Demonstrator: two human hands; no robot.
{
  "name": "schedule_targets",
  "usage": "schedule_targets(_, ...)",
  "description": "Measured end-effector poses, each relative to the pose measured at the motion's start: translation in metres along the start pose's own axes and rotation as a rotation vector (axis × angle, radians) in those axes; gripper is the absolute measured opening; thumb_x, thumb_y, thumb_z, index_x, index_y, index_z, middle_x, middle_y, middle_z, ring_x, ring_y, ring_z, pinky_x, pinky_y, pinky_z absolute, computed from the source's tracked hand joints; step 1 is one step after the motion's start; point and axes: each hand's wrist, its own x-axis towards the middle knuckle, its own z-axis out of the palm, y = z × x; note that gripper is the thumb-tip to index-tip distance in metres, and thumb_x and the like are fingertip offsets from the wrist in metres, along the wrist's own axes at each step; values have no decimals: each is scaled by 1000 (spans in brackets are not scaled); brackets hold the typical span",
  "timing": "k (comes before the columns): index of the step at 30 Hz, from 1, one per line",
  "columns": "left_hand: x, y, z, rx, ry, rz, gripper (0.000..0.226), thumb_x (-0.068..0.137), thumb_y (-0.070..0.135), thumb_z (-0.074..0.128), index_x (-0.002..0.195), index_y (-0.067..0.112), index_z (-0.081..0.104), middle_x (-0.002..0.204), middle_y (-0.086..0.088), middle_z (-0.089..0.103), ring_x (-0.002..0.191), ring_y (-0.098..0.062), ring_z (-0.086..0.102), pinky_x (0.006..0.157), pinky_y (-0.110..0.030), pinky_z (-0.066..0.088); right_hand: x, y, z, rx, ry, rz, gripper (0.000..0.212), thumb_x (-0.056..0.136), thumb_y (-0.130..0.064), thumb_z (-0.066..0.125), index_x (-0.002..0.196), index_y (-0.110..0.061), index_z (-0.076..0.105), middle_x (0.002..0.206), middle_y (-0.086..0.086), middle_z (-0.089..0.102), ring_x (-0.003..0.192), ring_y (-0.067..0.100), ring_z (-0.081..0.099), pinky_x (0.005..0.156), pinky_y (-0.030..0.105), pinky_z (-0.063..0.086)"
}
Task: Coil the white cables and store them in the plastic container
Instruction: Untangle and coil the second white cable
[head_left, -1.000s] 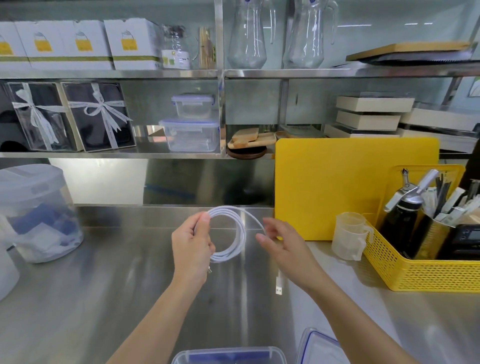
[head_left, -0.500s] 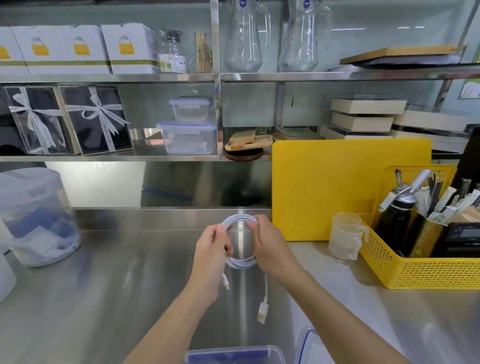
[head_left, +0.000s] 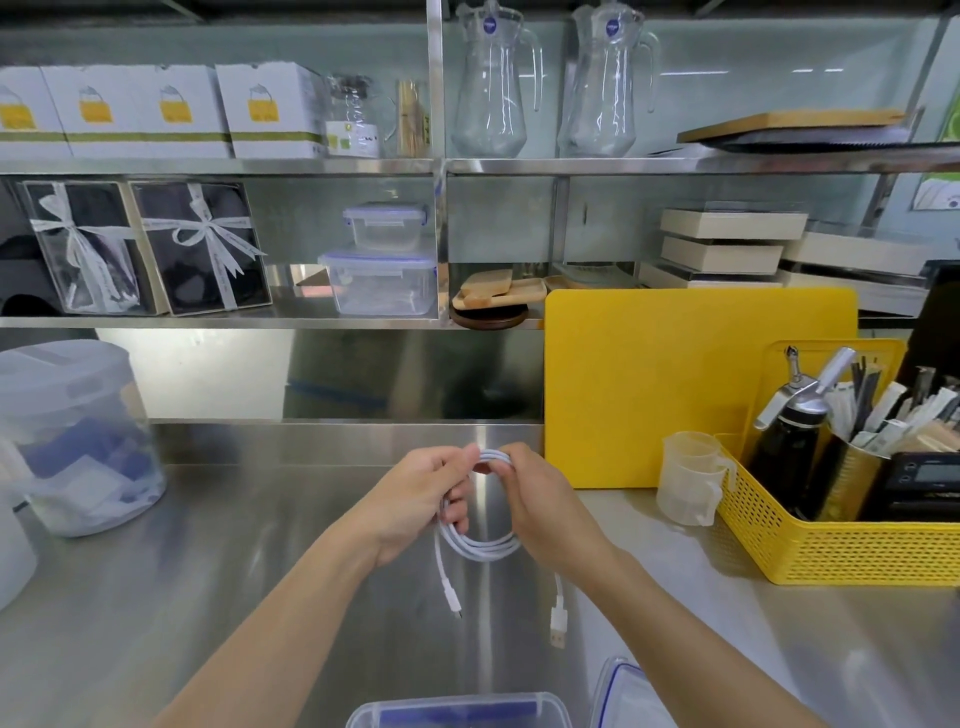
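A white cable (head_left: 480, 545) is wound into a small coil that I hold above the steel counter, both plug ends dangling below it. My left hand (head_left: 421, 501) grips the coil's left side and top. My right hand (head_left: 540, 506) pinches the top right of the same coil, fingertips meeting my left hand's. At the bottom edge of view sits the clear plastic container (head_left: 457, 713) with a blue-trimmed rim, its lid (head_left: 615, 691) lying just to the right.
A yellow basket (head_left: 831, 551) of tools and a measuring cup (head_left: 688, 480) stand at the right, with a yellow cutting board (head_left: 675, 384) behind. A lidded translucent tub (head_left: 78, 441) is at the left. Shelves with boxes, jugs and containers run along the back.
The wide loop has been drawn into a small tight coil. My hands came together at its top, and both plug ends now hang down.
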Motion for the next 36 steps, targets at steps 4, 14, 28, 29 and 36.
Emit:
schedule_targets(4, 4, -4, 9, 223, 180, 71, 35, 96, 32, 46, 82, 3, 60, 51, 2, 36, 40, -9, 35, 48, -28, 40, -1, -2, 1, 131, -15, 41, 24, 96, -38, 33, 105, -23, 50, 90, -6, 56, 80, 11, 54, 71, 28, 46)
schedule_targets(14, 8, -17, -5, 435, 375, 134, 37, 98, 34, 40, 67, 13, 44, 56, 0, 39, 45, -14, 36, 52, -33, 37, -5, 31, -31, 98, -296, 191, 22, 88, -20, 58, 77, -2, 63, 76, 5, 50, 63, 6, 44, 60, 17, 36)
schedule_targets(28, 4, -22, 9, 200, 354, 54, 36, 99, 33, 38, 68, 16, 45, 53, 0, 36, 40, -10, 33, 44, -26, 35, -6, 1, -18, 415, 97, 177, 19, 76, -4, 69, 64, -16, 61, 61, 1, 61, 56, 11, 56, 53, 17, 46)
schedule_targets(29, 3, -22, 9, 208, 353, 45, 36, 99, 33, 38, 69, 16, 46, 53, 1, 37, 39, -9, 34, 44, -26, 35, -8, 5, -10, 312, 90, 157, 22, 74, -7, 71, 62, -19, 57, 65, -2, 58, 59, 8, 52, 57, 16, 42)
schedule_targets(36, -6, -13, 20, 22, 192, -20, 35, 100, 28, 39, 69, 13, 45, 47, 6, 31, 41, -7, 26, 39, -21, 30, -10, 21, 9, 695, -66, 233, 40, 68, -6, 59, 104, -15, 44, 92, 2, 59, 90, 18, 60, 72, 23, 47)
